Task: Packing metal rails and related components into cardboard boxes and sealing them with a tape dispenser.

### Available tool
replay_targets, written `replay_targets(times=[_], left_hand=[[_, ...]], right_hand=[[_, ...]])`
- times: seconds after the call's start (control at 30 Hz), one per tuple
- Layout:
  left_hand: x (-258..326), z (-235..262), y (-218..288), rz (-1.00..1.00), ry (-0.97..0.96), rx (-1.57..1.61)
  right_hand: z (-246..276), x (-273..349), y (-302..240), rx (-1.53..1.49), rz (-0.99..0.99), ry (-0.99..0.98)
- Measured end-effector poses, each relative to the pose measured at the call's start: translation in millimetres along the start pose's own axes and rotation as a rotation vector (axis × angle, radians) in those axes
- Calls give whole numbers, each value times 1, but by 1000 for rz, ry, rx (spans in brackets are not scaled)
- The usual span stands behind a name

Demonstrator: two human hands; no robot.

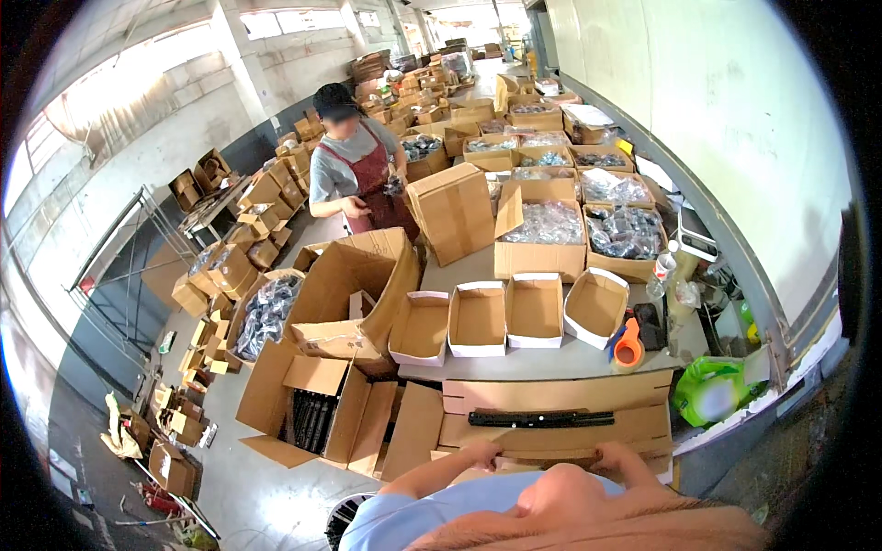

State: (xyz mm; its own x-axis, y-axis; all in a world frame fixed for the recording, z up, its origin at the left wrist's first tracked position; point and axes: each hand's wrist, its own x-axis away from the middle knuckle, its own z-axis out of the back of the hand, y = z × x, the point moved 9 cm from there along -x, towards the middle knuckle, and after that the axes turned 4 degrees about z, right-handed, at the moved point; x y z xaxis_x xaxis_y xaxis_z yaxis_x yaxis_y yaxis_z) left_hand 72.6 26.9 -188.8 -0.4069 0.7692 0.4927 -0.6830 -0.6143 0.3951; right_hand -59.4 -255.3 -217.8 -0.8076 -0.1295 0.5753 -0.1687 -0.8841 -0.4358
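Left hand (pixel 480 454) and right hand (pixel 620 456) were at near edge of long open carton (pixel 556 397), fingers bent; gripping or not, could not tell. Black bars (pixel 542 420) lay lengthwise on it, beyond hands. Equal support from both sides was probably best, without twisting.

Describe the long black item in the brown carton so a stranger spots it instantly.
Start at the grey table with four white-sided trays. Nearer the camera, find the long open carton; the long black item lies inside. It runs left to right, unlike the black parts bunched in the box to its left.
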Motion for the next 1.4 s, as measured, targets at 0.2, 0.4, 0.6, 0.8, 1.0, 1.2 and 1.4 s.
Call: replay_targets(times=[0.2, 0.4, 0.6, 0.8, 1.0, 1.2, 1.4], left_hand=[[12, 84, 16, 119, 24, -30], [2, 93, -1, 186, 80, -2], [9, 72, 3, 180, 6, 36], [-1, -5, -9, 79, -79, 120], [13, 42, 6, 76, -76, 107], [10, 90, 5, 184, 124, -46], [10, 97, 8, 226, 106, -24]], right_hand=[[70, 14, -19, 29, -55, 198], [97, 15, -28, 59, -178, 175], [86, 26, -40, 92, -159, 73], [13, 9, -10, -19, -19, -6], [42, 13, -12, -101, -50, 63], [99, 27, -34, -40, -190, 230], [97, 23, -27, 34, -235, 209]])
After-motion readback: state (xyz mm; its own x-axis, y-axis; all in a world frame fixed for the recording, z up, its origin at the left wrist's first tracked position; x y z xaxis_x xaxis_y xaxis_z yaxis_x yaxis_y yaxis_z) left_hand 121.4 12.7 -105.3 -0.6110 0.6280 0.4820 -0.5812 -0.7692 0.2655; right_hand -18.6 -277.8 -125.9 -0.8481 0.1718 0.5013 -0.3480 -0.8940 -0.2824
